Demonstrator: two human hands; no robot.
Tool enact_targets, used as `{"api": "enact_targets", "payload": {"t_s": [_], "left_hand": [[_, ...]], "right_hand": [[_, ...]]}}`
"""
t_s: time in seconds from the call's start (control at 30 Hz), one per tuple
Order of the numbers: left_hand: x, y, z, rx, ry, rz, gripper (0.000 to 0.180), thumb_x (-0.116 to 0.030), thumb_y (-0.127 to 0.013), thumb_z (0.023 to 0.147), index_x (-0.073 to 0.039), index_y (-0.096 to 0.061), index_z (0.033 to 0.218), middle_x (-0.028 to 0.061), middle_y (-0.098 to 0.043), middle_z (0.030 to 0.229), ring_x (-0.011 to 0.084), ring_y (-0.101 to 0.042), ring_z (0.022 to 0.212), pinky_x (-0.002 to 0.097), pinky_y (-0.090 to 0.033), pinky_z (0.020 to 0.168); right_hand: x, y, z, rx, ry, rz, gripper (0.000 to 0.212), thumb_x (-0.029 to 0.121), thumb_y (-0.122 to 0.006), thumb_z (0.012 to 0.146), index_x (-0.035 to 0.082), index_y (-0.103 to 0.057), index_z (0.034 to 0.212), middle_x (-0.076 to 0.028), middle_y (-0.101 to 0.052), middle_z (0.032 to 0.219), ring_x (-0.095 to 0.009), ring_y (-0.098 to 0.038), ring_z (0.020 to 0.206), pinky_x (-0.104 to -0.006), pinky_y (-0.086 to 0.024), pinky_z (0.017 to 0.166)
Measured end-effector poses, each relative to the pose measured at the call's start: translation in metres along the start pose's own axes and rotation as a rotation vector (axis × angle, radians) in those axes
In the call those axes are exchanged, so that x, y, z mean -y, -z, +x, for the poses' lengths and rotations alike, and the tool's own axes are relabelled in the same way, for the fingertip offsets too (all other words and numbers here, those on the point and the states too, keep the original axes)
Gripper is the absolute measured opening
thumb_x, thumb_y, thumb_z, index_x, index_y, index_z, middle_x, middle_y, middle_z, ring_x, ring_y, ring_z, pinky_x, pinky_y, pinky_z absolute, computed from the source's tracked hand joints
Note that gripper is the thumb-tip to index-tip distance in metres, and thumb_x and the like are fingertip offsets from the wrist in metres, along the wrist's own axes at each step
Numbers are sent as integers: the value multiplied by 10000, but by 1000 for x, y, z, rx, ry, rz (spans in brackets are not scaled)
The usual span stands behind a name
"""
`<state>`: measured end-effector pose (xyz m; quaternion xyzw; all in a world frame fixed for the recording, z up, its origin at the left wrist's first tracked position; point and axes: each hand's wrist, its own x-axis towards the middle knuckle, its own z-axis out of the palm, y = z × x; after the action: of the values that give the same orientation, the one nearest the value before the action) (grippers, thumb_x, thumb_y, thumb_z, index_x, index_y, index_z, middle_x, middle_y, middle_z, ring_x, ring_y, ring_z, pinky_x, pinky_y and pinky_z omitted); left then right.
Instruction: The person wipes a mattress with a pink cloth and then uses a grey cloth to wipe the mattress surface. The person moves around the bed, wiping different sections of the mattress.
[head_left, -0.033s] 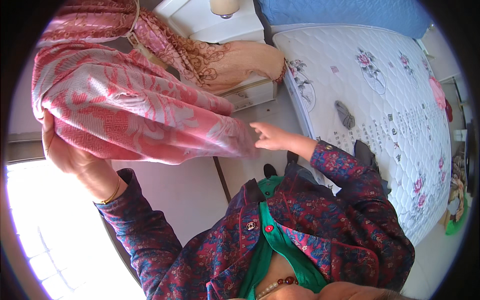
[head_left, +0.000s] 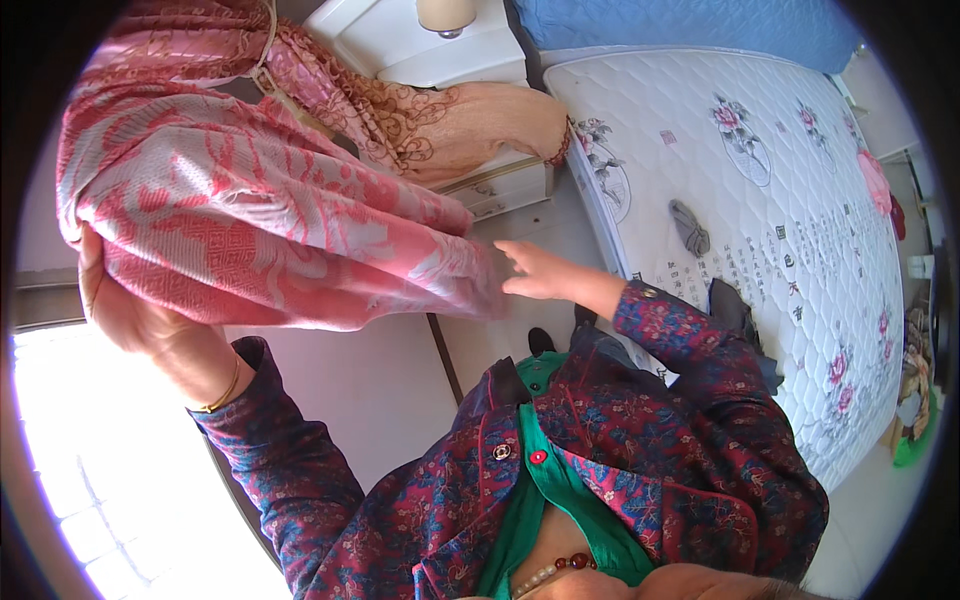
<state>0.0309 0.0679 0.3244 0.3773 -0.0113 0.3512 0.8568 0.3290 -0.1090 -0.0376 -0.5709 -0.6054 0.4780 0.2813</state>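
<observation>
A pink-and-white patterned blanket point(head_left: 270, 220) with a knitted look hangs stretched across the left side, its far end blurred and hanging toward the floor. My left hand point(head_left: 135, 310) grips its upper edge at the far left, fingers partly hidden behind the fabric. A small torn or worn spot shows on its middle. Beside the blanket's blurred lower end is my right hand point(head_left: 540, 272), its fingers apart and nothing visible in them. I cannot tell if the fingertips touch the cloth.
A bare white mattress point(head_left: 770, 200) with floral print lies to the right, with a grey cloth point(head_left: 690, 228) and a dark garment point(head_left: 735, 315) on it. A tied pink curtain point(head_left: 350, 90) drapes over a white cabinet point(head_left: 510, 185). A bright window point(head_left: 110, 450) is at lower left.
The blanket and my left hand have shifted slightly left. My right hand has also moved a little to the left.
</observation>
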Motion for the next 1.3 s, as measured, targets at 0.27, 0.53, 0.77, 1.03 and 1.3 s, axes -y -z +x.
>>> {"api": "enact_targets", "payload": {"t_s": [0.27, 0.53, 0.77, 1.03, 1.3], "left_hand": [[18, -52, -30, -19, -364, 597, 420, -210, -372, 974, 49, -417, 1301, 255, -453, 1299, 358, -486, 1158, 516, -395, 972], [-3, -27, -40, -815, -888, 1686, 378, -201, -346, 998, 44, -480, 1252, 216, -561, 1192, 292, -621, 1005, 385, -536, 887], [-53, 77, -27, -906, -868, 646, 295, -78, -482, 902, 72, -524, 1153, 201, -537, 1216, 334, -517, 1141, 475, -412, 1009], [1, 134, -55, -1248, -710, 1142, 308, -7, -511, 814, 63, -520, 1115, 191, -572, 1039, 258, -615, 874, 347, -553, 724], [63, 291, -106, -1285, 92, 2041, 272, -55, -480, 806, 116, -592, 985, 306, -633, 914, 436, -629, 870, 439, -509, 765]], "right_hand": [[1, -74, 67, -60, 151, 4, 775, 423, -571, 807, -47, -329, 1375, -308, -346, 1401, -370, -332, 1326, -410, -284, 1091], [-32, -7, -41, -185, -374, 864, 415, 345, -564, 842, 48, -598, 1130, -176, -616, 1090, -288, -584, 1003, -369, -457, 855], [-47, 61, -68, -418, -601, 768, 254, 243, -560, 869, 90, -632, 1059, -109, -658, 932, -236, -626, 836, -328, -501, 744], [-18, 110, -57, -77, -282, -231, 413, 334, -494, 908, 56, -561, 1207, -94, -636, 1085, -202, -592, 968, -352, -471, 815], [0, 105, -60, -202, -493, 812, 414, 241, -496, 904, 46, -490, 1268, -163, -567, 1233, -324, -578, 1077, -448, -537, 718]]}}
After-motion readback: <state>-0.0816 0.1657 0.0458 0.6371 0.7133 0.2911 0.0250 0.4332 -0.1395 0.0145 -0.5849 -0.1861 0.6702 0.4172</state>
